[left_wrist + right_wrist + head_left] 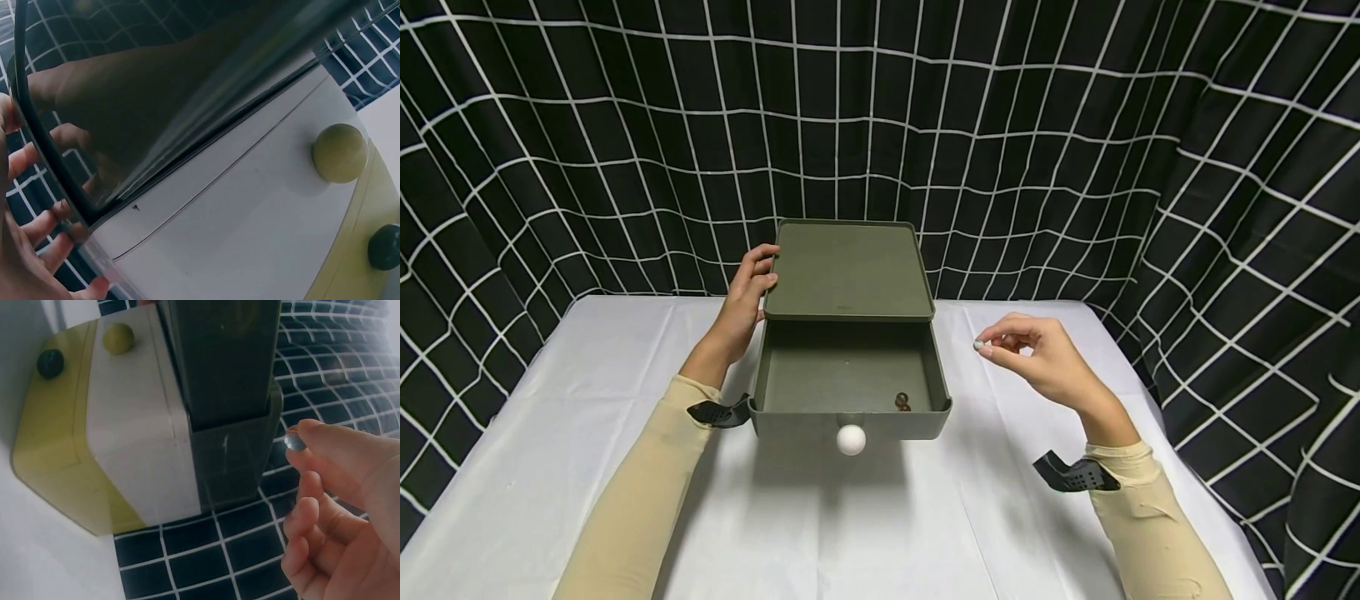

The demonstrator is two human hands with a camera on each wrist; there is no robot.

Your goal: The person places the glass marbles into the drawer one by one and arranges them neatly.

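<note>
A green drawer (820,367) stands pulled out of the green top unit (850,271), with small brown glassy beads (902,400) in its front right corner. My left hand (747,296) touches the unit's left side, its fingers spread along the edge. The left wrist view shows those fingers (40,228) against the dark wall. To the right of the drawer, above the table, my right hand (1037,354) pinches a small shiny, pale bead (294,440) between thumb and forefinger. Its other fingers are curled in.
Below the green unit sit a white drawer (128,406) with a yellowish round knob (119,339) and a yellow drawer (53,431) with a dark knob (50,364). The green drawer has a white knob (851,440). A black gridded curtain (850,108) surrounds the white table (880,533).
</note>
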